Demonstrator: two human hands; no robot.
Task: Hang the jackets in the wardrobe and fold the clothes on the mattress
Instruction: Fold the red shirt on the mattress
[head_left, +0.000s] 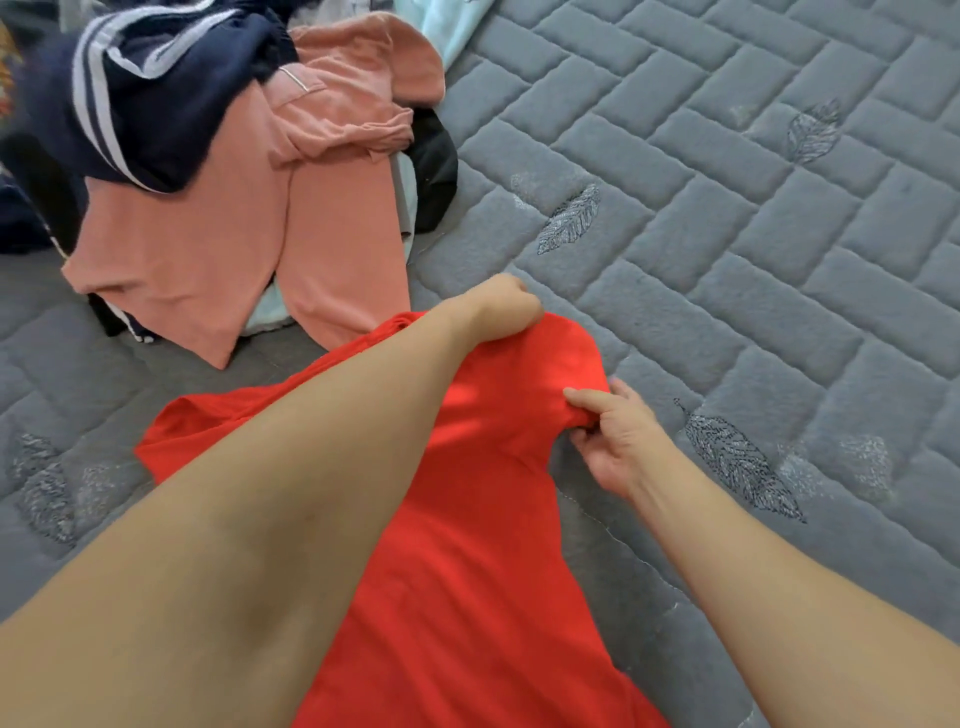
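Red garment: a smooth, thin, bright red piece of clothing lies spread on the grey mattress, running from the near edge of the view up toward the middle. Its far end is lifted off the mattress into a rounded hump, and its lower part widens toward the bottom of the picture, where it is cut off. What kind of garment it is cannot be told, since the left forearm crosses over much of it.

The mattress is soft-looking grey fabric quilted in a brick-like pattern of raised rectangles, with dark stitched feather shapes scattered over it.

The left hand reaches across the cloth to its far end, fingers curled tight around a bunch of the red fabric, holding that end up; the fingertips are hidden behind the hand. The right hand pinches the right edge of the same raised part between thumb and curled fingers, just where the cloth meets the mattress. The lifted fabric stretches between the two hands, the left grip farther away and the right grip nearer and to the right.

Toward the far left corner of the mattress lies a loose pile: a salmon-pink garment of soft matte cloth, a navy garment with white stripes on top of it, a dark piece at its right side and a pale mint piece behind. The pile is cut off at the left and top edges, and its lower layers are hard to make out.
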